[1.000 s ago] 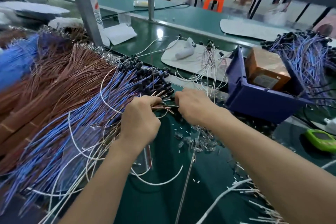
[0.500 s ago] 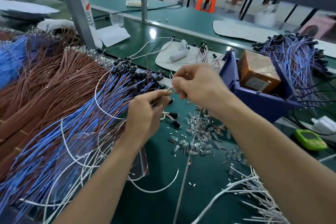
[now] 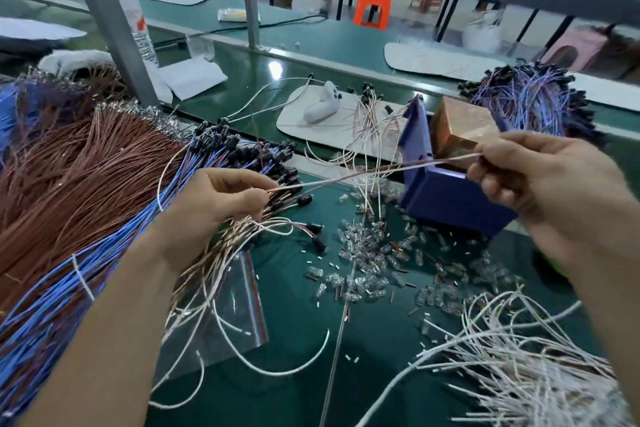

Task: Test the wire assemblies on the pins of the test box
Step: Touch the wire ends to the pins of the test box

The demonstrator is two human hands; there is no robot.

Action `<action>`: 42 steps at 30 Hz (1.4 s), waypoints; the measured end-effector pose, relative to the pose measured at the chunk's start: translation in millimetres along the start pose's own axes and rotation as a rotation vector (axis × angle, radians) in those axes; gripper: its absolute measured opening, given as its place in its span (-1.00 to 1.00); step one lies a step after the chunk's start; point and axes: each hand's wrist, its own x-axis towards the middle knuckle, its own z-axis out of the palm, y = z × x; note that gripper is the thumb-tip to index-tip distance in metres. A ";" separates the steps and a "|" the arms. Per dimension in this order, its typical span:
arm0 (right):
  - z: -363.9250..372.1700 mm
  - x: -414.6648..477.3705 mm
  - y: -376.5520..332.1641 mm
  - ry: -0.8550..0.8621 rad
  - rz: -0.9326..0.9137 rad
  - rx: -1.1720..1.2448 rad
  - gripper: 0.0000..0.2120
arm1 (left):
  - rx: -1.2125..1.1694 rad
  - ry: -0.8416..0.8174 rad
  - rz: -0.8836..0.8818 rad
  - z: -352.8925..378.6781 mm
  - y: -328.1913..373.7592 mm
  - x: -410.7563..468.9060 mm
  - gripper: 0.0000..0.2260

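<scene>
1. The green desk (image 3: 381, 374) carries everything in view; its far edge runs past a grey upright post (image 3: 114, 28).
2. A broad heap of brown wires (image 3: 69, 163) fills the desk's left side, with a band of blue wire assemblies (image 3: 104, 243) with black ends lying along its near side.
3. A blue bin (image 3: 446, 194) stands toward the desk's right edge, with a brown test box (image 3: 460, 125) inside it.
4. A tangle of white wires (image 3: 519, 367) covers the near right corner.
5. Small clear connectors (image 3: 367, 274) are scattered at the desk's middle, beside a clear zip bag (image 3: 239, 305).
6. The left hand (image 3: 211, 208) has its fingers clamped on a bunch of wire assemblies.
7. The right hand (image 3: 540, 177), raised before the bin, pinches its fingers on one thin wire assembly (image 3: 381, 170), which stretches taut between both hands.
</scene>
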 end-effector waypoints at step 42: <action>61.5 -10.3 64.6 -0.303 0.045 -0.402 -0.82 | 0.667 0.185 0.009 31.6 -16.2 -15.7 -0.65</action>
